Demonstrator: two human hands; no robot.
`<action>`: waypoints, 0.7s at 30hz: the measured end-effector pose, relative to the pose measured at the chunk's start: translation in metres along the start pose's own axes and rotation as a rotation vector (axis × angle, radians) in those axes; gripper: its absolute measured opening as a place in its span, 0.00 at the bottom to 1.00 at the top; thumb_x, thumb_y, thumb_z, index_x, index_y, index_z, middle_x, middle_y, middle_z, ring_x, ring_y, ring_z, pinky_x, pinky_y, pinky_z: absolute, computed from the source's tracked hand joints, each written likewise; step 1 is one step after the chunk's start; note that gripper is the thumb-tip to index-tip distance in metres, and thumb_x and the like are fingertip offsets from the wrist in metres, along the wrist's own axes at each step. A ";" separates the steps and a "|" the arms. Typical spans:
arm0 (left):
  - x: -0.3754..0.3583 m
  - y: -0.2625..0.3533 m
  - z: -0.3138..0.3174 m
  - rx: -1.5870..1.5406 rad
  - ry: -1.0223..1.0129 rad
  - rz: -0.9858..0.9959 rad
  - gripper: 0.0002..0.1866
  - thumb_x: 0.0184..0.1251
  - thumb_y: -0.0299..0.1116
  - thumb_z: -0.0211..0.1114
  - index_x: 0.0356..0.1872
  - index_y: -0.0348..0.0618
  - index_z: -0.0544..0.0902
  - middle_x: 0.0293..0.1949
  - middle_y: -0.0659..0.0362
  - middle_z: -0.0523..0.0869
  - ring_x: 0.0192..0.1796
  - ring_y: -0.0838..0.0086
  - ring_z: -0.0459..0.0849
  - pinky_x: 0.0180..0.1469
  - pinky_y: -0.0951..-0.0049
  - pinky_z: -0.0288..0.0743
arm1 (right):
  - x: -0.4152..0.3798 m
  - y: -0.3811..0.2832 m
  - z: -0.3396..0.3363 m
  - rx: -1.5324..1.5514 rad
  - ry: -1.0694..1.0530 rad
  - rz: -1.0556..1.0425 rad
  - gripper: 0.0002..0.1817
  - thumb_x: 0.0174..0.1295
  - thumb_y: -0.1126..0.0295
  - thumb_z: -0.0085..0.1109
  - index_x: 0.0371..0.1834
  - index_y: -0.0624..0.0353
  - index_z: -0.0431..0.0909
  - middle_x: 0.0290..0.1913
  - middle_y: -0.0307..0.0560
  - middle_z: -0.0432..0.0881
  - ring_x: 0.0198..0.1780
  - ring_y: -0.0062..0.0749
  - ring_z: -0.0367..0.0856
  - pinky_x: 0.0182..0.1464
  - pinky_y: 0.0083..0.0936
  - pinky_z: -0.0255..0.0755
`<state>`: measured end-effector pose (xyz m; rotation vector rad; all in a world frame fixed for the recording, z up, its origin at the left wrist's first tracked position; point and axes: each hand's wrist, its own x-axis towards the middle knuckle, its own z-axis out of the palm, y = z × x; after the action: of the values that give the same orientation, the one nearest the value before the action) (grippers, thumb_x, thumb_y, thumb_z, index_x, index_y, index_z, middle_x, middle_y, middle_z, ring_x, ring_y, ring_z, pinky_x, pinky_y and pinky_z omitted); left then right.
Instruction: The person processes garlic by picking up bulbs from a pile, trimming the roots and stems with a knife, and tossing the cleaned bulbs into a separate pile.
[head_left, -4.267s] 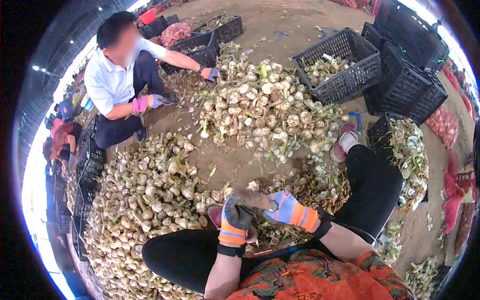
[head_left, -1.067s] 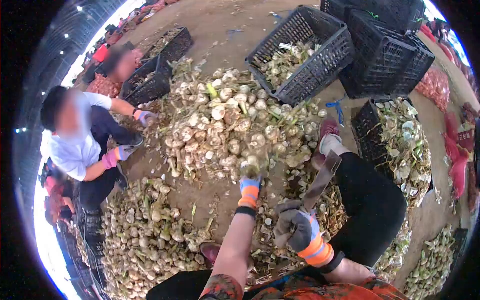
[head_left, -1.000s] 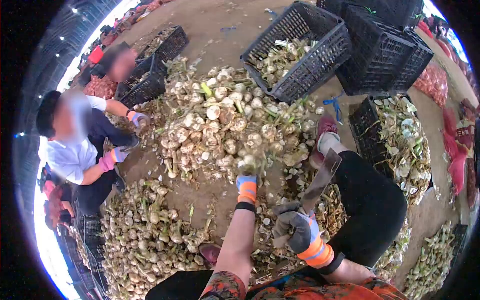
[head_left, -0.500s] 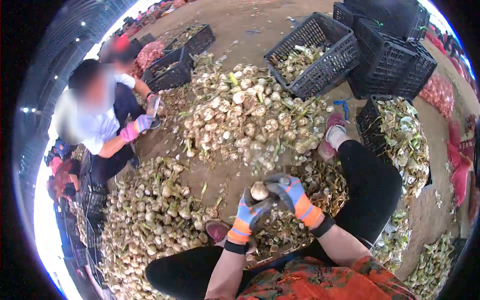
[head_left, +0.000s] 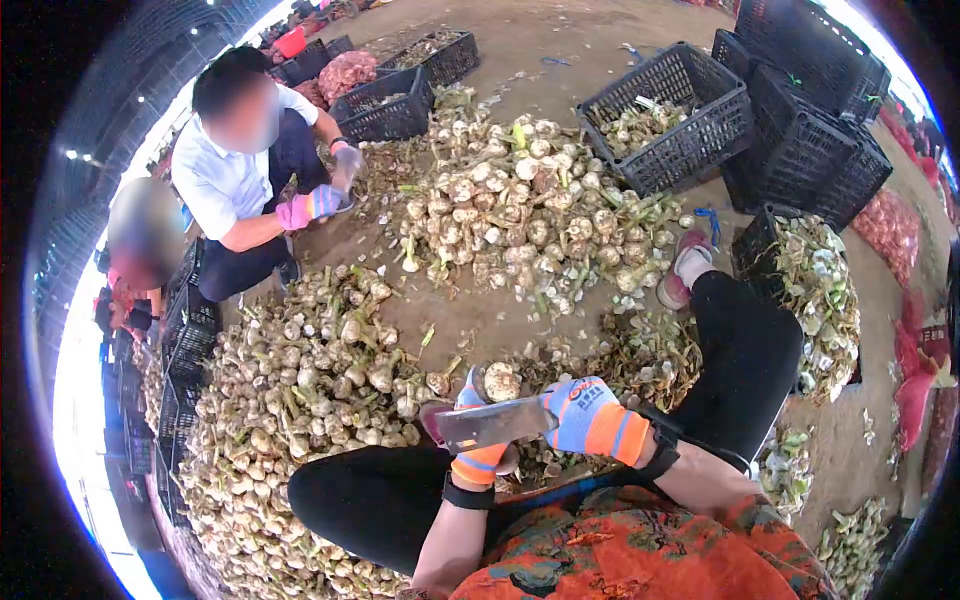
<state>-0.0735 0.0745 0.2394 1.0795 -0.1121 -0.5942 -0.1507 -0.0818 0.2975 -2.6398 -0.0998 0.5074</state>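
My right hand (head_left: 590,413), in a blue and orange glove, is closed round the grip of a knife. The knife's broad blade (head_left: 490,424) points left and passes in front of my left hand (head_left: 476,462), covering much of its palm. A garlic bulb (head_left: 502,382) with a pale, rounded face shows just above the blade, held at the fingers of my left hand. Both hands are low between my bent knees, over a litter of dry skins and stalks (head_left: 650,360).
A heap of garlic (head_left: 540,200) lies ahead, another pile (head_left: 300,400) to the left. Black crates (head_left: 690,150) stand back right; a crate of trimmings (head_left: 820,290) is by my right knee. A co-worker in a white shirt (head_left: 215,185) crouches at left.
The knife has turned so its flat blade now spans my left hand. My right hand has drawn slightly back from the bulb. The whole view has shifted, and the co-worker appears farther right.
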 end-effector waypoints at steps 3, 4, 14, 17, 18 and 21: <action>0.007 -0.015 -0.017 -0.298 0.017 -0.197 0.13 0.68 0.29 0.46 0.52 0.42 0.67 0.45 0.59 0.77 0.43 0.73 0.79 0.44 0.72 0.76 | 0.003 -0.001 -0.004 -0.002 -0.002 0.007 0.21 0.45 0.55 0.54 0.39 0.56 0.76 0.38 0.52 0.80 0.41 0.45 0.79 0.43 0.36 0.71; 0.011 -0.021 -0.022 -0.211 0.010 -0.188 0.14 0.67 0.30 0.47 0.52 0.42 0.67 0.44 0.59 0.78 0.43 0.73 0.79 0.45 0.72 0.75 | 0.004 -0.001 -0.007 0.034 -0.044 0.027 0.21 0.45 0.54 0.55 0.39 0.57 0.76 0.39 0.52 0.80 0.41 0.45 0.79 0.44 0.37 0.71; 0.013 -0.021 -0.020 -0.766 -0.079 -0.322 0.19 0.68 0.46 0.43 0.44 0.41 0.73 0.39 0.52 0.81 0.43 0.64 0.78 0.52 0.61 0.71 | 0.023 0.015 0.008 0.072 -0.102 0.087 0.23 0.44 0.52 0.56 0.40 0.57 0.76 0.40 0.55 0.79 0.43 0.48 0.78 0.46 0.38 0.71; 0.010 -0.010 -0.014 -0.881 -0.120 -0.413 0.22 0.69 0.48 0.40 0.44 0.40 0.73 0.40 0.52 0.80 0.44 0.63 0.78 0.53 0.59 0.69 | 0.021 0.016 0.009 0.094 -0.100 0.079 0.23 0.44 0.52 0.56 0.40 0.57 0.76 0.40 0.55 0.79 0.43 0.48 0.78 0.46 0.38 0.71; 0.010 -0.009 -0.011 -0.797 -0.124 -0.365 0.19 0.67 0.46 0.45 0.45 0.40 0.72 0.40 0.53 0.81 0.42 0.65 0.79 0.51 0.61 0.71 | 0.022 0.016 0.010 0.096 -0.102 0.082 0.23 0.44 0.52 0.56 0.40 0.57 0.76 0.40 0.55 0.79 0.43 0.48 0.78 0.46 0.38 0.71; 0.001 -0.004 -0.004 -0.303 -0.042 -0.140 0.18 0.61 0.39 0.57 0.46 0.38 0.70 0.37 0.56 0.82 0.37 0.70 0.80 0.45 0.68 0.75 | 0.023 0.015 0.014 0.086 -0.112 0.080 0.23 0.44 0.53 0.56 0.39 0.58 0.77 0.40 0.55 0.79 0.42 0.48 0.78 0.46 0.37 0.71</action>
<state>-0.0725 0.0754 0.2340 0.7851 0.0181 -0.7345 -0.1343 -0.0864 0.2713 -2.5384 -0.0067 0.6717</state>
